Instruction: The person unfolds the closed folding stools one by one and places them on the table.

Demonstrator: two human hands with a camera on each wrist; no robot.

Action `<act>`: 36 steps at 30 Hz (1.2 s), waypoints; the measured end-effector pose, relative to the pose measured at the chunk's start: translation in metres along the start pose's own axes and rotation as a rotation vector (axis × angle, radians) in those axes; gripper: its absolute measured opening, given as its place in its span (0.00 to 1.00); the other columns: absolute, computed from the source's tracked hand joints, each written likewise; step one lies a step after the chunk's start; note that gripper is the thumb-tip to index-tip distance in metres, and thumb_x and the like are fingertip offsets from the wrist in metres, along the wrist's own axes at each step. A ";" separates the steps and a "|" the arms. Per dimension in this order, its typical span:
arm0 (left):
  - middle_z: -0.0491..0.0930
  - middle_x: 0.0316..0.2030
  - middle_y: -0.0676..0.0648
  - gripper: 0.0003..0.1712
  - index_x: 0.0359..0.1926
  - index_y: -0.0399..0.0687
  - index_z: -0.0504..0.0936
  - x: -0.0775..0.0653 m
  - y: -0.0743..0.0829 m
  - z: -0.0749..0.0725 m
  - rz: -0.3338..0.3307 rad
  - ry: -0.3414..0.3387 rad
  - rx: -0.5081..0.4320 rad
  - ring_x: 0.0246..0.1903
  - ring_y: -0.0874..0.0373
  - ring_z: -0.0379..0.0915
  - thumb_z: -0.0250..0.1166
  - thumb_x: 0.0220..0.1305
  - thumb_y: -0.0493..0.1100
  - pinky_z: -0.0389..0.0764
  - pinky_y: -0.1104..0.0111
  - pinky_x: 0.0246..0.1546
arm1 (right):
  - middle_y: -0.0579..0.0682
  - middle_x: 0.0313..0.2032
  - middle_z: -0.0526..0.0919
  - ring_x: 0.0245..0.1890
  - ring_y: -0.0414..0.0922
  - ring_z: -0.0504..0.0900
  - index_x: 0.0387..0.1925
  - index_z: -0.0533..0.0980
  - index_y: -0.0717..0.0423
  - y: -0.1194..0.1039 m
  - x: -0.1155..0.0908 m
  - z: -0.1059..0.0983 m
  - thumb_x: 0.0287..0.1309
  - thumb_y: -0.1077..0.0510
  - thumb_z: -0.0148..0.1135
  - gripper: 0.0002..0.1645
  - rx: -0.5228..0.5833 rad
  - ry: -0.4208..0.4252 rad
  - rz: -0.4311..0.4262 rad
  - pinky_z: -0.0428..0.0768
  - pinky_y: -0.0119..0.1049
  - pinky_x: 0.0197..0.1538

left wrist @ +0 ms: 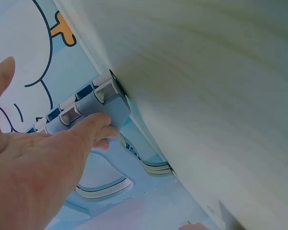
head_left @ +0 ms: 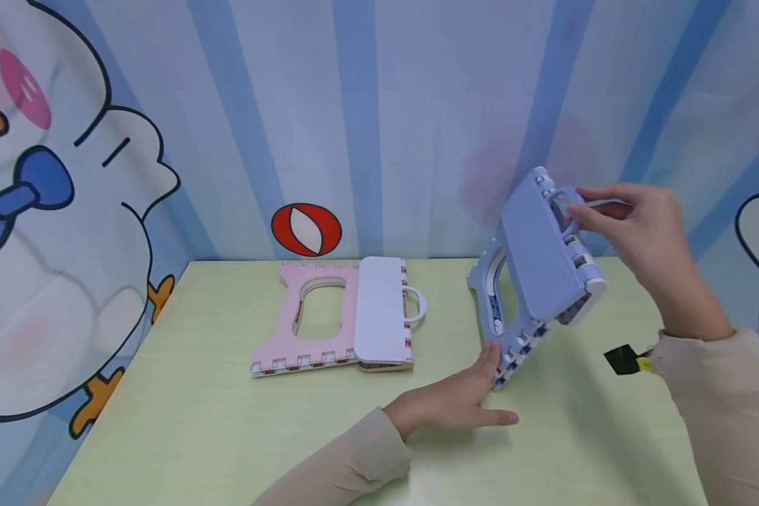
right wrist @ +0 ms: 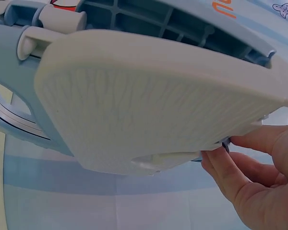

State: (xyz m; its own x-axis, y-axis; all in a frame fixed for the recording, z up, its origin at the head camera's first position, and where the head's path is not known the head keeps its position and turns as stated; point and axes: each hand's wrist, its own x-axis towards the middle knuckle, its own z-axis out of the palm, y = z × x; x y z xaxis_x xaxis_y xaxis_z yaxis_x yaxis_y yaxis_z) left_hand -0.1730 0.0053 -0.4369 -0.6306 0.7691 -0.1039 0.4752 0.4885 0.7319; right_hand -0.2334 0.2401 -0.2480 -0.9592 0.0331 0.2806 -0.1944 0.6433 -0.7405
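A blue folding step stool (head_left: 540, 246), folded flat, stands tilted up at the right of the table in the head view. High on it, my right hand (head_left: 651, 242) pinches the looped carry handle (head_left: 569, 223) between thumb and fingers. My left hand (head_left: 452, 400) is low at the near side, its fingertips against the hinged edge of the stool's leg panel and its thumb spread away. The left wrist view shows those fingers (left wrist: 93, 127) on the hinge edge. The ribbed top panel (right wrist: 120, 110) fills much of the right wrist view.
A pink and white folding stool (head_left: 316, 348) lies folded on the table (head_left: 183, 414), left of the blue one, its white handle (head_left: 420, 306) pointing right. Behind the table hangs a striped blue backdrop (head_left: 405, 126) with cartoon prints. A black tag (head_left: 623, 359) sticks out by my right cuff.
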 end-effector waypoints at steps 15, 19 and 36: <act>0.19 0.76 0.47 0.60 0.76 0.49 0.21 -0.002 -0.008 -0.006 -0.020 -0.017 -0.075 0.75 0.58 0.23 0.60 0.70 0.60 0.37 0.70 0.72 | 0.58 0.58 0.78 0.37 0.23 0.78 0.62 0.77 0.57 -0.008 0.001 0.016 0.65 0.46 0.65 0.29 0.019 0.001 -0.081 0.76 0.18 0.34; 0.20 0.76 0.46 0.60 0.77 0.47 0.22 -0.003 -0.008 -0.007 -0.011 -0.013 -0.079 0.75 0.57 0.24 0.60 0.71 0.60 0.37 0.70 0.72 | 0.59 0.57 0.79 0.36 0.22 0.77 0.61 0.78 0.57 -0.009 0.002 0.020 0.65 0.48 0.65 0.28 0.005 0.012 -0.111 0.75 0.18 0.34; 0.23 0.77 0.45 0.58 0.77 0.44 0.25 -0.007 -0.010 -0.011 -0.008 -0.011 -0.098 0.75 0.57 0.26 0.59 0.72 0.59 0.38 0.70 0.72 | 0.61 0.52 0.82 0.33 0.21 0.77 0.62 0.77 0.56 -0.021 0.002 0.032 0.66 0.48 0.64 0.27 -0.013 0.002 -0.141 0.76 0.21 0.30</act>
State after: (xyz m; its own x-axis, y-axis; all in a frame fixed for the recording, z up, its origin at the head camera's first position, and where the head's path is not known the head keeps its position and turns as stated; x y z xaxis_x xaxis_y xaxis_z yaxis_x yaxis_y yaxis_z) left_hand -0.1801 -0.0095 -0.4366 -0.6268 0.7704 -0.1170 0.4076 0.4521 0.7934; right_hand -0.2375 0.2026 -0.2518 -0.9223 -0.0571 0.3822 -0.3245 0.6514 -0.6859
